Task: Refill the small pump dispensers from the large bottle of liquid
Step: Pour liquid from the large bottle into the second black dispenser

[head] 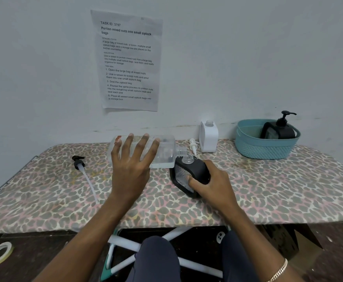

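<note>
My left hand (133, 163) holds the large clear bottle (164, 151) tipped on its side above the table, fingers spread over its body. The bottle's open mouth points right, just above the open neck of a small black dispenser (195, 171). My right hand (213, 184) grips this dispenser, which leans to the left. A little clear liquid lies in the large bottle's lower side. A black pump head (78, 162) with a long tube lies on the table to the left.
A white dispenser (208, 137) without its pump stands at the back, a white pump head (193, 144) lying beside it. A teal basket (254, 145) at the back right holds another black dispenser (280, 129) with its pump on. The leopard-print table (268, 190) ends near my knees.
</note>
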`<state>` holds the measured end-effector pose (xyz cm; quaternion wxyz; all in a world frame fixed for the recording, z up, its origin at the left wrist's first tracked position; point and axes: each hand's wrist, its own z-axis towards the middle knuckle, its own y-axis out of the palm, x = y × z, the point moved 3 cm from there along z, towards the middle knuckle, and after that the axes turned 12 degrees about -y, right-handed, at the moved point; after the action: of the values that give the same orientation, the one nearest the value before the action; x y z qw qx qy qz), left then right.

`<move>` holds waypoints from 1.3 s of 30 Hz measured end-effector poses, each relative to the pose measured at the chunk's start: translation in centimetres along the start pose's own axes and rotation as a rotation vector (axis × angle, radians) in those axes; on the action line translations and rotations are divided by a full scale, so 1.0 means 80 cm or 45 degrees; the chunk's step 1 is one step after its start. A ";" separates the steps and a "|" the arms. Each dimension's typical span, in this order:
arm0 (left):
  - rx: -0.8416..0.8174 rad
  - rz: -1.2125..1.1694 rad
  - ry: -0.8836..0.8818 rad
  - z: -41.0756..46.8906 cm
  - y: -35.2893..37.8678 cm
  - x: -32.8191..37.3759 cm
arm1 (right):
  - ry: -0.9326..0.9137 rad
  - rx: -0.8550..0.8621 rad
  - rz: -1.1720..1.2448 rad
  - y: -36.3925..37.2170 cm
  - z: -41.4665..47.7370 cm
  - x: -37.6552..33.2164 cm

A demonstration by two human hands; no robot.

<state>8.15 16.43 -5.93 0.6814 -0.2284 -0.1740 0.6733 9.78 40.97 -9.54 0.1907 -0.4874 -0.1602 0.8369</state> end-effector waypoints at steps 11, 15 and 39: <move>0.007 0.003 0.004 0.000 0.000 0.000 | -0.008 0.004 0.015 -0.001 -0.001 -0.002; 0.004 0.007 0.004 0.000 0.000 0.000 | -0.010 0.007 0.012 -0.001 -0.001 -0.002; 0.005 0.000 -0.003 -0.001 0.002 -0.002 | 0.003 -0.010 -0.002 0.000 0.001 0.000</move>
<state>8.07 16.29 -6.04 0.6817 -0.2263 -0.1735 0.6738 9.75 40.94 -9.52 0.1894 -0.4889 -0.1636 0.8357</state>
